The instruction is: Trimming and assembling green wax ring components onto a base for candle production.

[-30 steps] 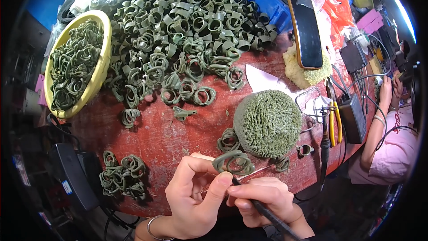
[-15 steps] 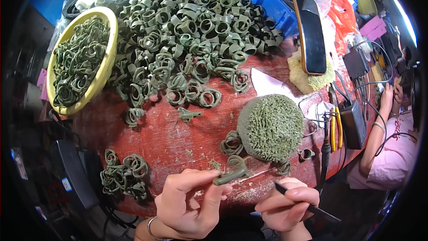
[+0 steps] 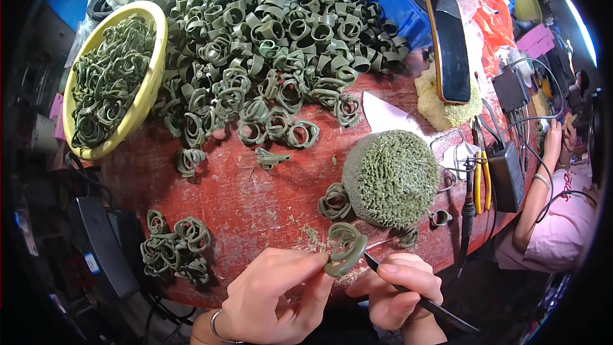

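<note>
Between the thumb and fingers of my left hand (image 3: 278, 294) is a dark green ring (image 3: 348, 250), held upright so its looped band shows. My right hand (image 3: 402, 287) is closed around a thin black carving tool (image 3: 434, 308), like a small blade, whose tip is at or very near the ring's right side. Just beyond my hands stands a round, crumbly green block (image 3: 396, 179) with a rough top. One looped ring (image 3: 335, 202) leans beside that block's left edge. A cluster of similar rings (image 3: 175, 246) lies at the left.
A big heap of green rings (image 3: 274, 32) covers the back of the red table (image 3: 242, 191). A yellow basket (image 3: 161, 51) full of rings stands left. A phone (image 3: 451, 51) rests on a yellow sponge-like lump. Right are yellow-handled pliers (image 3: 486, 182) and cables; another person (image 3: 555, 211) sits beyond.
My left hand has turned the ring more upright and moved slightly right. My right hand has brought the tool's tip up to the ring.
</note>
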The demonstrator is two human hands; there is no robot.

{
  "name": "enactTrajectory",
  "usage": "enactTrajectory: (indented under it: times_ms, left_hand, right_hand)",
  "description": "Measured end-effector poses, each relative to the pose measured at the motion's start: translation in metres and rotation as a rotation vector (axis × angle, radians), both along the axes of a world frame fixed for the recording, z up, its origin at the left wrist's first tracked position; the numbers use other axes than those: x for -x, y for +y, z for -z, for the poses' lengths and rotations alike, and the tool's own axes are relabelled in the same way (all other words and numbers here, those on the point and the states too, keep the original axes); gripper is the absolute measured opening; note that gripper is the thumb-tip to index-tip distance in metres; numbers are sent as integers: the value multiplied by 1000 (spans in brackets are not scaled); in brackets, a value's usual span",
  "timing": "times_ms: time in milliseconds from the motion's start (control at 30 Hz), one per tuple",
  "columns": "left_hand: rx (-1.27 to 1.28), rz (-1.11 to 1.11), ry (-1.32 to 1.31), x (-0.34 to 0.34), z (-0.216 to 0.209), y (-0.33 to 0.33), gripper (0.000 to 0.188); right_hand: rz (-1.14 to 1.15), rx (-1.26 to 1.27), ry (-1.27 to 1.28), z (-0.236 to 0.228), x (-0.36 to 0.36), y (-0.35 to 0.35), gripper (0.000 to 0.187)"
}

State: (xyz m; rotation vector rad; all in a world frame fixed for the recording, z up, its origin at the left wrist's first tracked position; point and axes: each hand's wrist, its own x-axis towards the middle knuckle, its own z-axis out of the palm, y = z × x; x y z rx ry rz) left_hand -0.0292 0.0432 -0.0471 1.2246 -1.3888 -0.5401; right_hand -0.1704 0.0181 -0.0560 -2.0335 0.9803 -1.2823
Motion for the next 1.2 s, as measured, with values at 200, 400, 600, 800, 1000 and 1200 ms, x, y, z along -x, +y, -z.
enactTrajectory:
  times_ms: [200, 400, 600, 800, 1000, 1200]
  left_hand:
    - [-319, -245, 447, 20, -34, 2, 31]
    - [-10, 145, -230, -3, -17, -3, 36]
    - [-20, 150, -299, 0, -26, -7, 37]
    - [263, 139, -301, -3, -6, -9, 32]
    - [72, 162, -369, -1, -20, -7, 34]
    - [59, 123, -328, 3, -22, -7, 45]
  right_hand:
    - [-60, -55, -21, -5, -1, -1, 32]
    - [11, -66, -162, 1, 0, -1, 30]
    - [163, -95, -91, -1, 2, 1, 32]
    - [-67, -100, 135, -2, 28, 5, 32]
    - [29, -159, 89, 10, 24, 16, 29]
    - [49, -94, -166, 6, -1, 7, 31]
